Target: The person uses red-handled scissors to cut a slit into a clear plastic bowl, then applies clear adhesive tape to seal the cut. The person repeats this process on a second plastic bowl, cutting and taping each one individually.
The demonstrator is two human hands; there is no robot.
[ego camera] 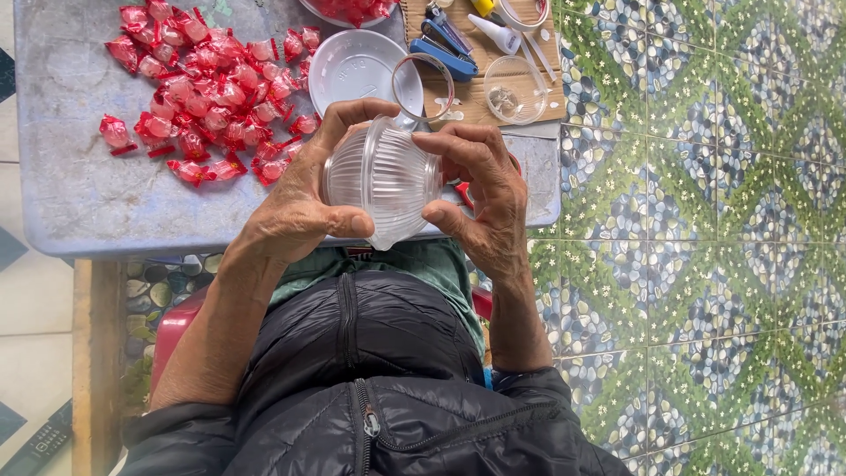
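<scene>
grey stone tabletop (79,194) below us; our left hand (295,207) and right hand (489,207) both clamp the clear ribbed plastic cup (383,181). squeezing harder could crack it, or scatter the red wrapped candies (207,92).

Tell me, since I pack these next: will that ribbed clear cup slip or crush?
The cup looks thin, clear plastic, so probably light and crushable. Its ribs likely aid grip; both the left hand and right hand steady it.
</scene>
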